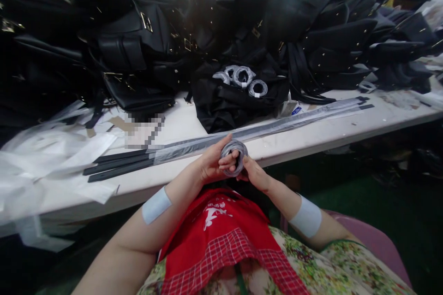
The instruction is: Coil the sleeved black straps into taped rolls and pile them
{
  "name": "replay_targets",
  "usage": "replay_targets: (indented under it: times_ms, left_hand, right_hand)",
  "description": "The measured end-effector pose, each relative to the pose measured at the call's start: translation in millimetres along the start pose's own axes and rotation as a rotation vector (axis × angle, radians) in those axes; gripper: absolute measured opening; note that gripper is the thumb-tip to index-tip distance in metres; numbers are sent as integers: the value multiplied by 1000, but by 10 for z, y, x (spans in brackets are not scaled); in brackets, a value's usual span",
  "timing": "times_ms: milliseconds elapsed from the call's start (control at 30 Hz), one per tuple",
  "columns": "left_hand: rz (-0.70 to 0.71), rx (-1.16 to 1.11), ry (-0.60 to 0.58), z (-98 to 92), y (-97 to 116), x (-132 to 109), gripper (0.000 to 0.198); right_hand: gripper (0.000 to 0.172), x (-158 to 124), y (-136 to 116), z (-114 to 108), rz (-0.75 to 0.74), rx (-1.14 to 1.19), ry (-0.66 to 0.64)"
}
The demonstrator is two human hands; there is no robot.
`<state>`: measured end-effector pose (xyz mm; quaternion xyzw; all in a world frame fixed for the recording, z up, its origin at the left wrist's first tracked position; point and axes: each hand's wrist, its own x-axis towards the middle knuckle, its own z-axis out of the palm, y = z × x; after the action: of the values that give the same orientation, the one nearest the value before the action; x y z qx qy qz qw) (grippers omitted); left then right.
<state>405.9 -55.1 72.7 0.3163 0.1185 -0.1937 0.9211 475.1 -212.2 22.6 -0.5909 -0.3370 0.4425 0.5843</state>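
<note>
Around a grey, ring-shaped, plastic-looking coil (239,147), the bare left hand (213,164) and bare right hand (255,175) grip with curled fingers (227,162) that, if slackened, could let its loops spring loose or drop, both forearms (185,186) angling inward near the front edge of the long white tabletop (341,124).

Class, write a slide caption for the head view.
Bare hands hold a grey coil at a white table, with black bags piled behind.
</note>
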Motion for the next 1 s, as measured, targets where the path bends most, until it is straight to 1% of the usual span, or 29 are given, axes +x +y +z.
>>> replay_targets:
  times_ms: [100, 167, 233, 300, 333, 367, 433, 467, 500, 533, 567, 600, 633, 667, 733, 800, 833, 867, 900, 933, 967, 1000]
  left_hand:
    - [90, -232, 36, -39, -21, 55, 70]
    - [122, -294, 61, -73, -68, 79, 68]
    - [150, -286, 91, -119, -128, 103, 66]
    - [176, -197, 147, -182, -180, 119, 61]
    - [208, -117, 203, -220, -196, 121, 57]
    - [252, -8, 278, -258, -205, 116, 52]
    - [338, 299, 415, -322, -201, 87, 44]
    - [364, 491, 439, -340, -192, 65, 42]
    - [370, 695, 421, -345, -182, 41, 41]
    - [350, 892, 369, -336, -172, 20, 40]
    - [327, 1058, 312, -316, -167, 2, 38]
    - [317, 1176, 279, -286, -167, -10, 35]
    - [330, 1242, 287, -253, -176, -14, 32]
    - [371, 1256, 343, -220, -195, -11, 30]
    - [502, 1165, 555, -171, -265, 12, 29]
    - [628, 985, 791, -159, -373, 47, 29]
    - [670, 885, 881, -166, -432, 61, 31]
    - [697, 794, 941, -180, -489, 68, 32]
    - [713, 725, 969, -199, -537, 63, 33]
    - [719, 686, 963, -217, -572, 46, 34]
    - [716, 677, 930, -232, -593, 14, 34]
    - [701, 694, 882, -240, -601, -32, 34]
  right_hand:
    - [60, 76, 68, 137, -8, 108, 167]
    - [58, 115, 102, 161, 18, 130, 203]
    - [57, 121, 119, 128, 43, 110, 210]
    - [56, 89, 101, 37, 44, 40, 205]
    - [55, 62, 74, -26, 44, -22, 178]
    - [53, 31, 36, -97, 50, -106, 122]
    - [46, -27, -66, -238, 76, -332, -55]
    - [41, -49, -121, -298, 86, -451, -142]
    - [37, -62, -172, -343, 85, -555, -209]
    - [33, -66, -214, -372, 72, -634, -251]
    - [30, -64, -244, -383, 53, -680, -263]
    - [28, -56, -259, -377, 34, -694, -250]
    - [28, -46, -259, -355, 22, -688, -213]
    - [28, -35, -242, -318, 14, -671, -155]
    - [31, -17, -167, -213, -6, -614, 16]
    - [35, -3, -63, -91, -54, -542, 171]
    - [37, 5, -15, -38, -81, -502, 227]
    - [39, 13, 21, 2, -105, -463, 264]
    - [39, 22, 40, 24, -117, -434, 280]
    - [39, 32, 38, 24, -113, -420, 269]
    - [39, 42, 15, 5, -96, -428, 229]
    - [38, 48, -25, -31, -72, -456, 159]
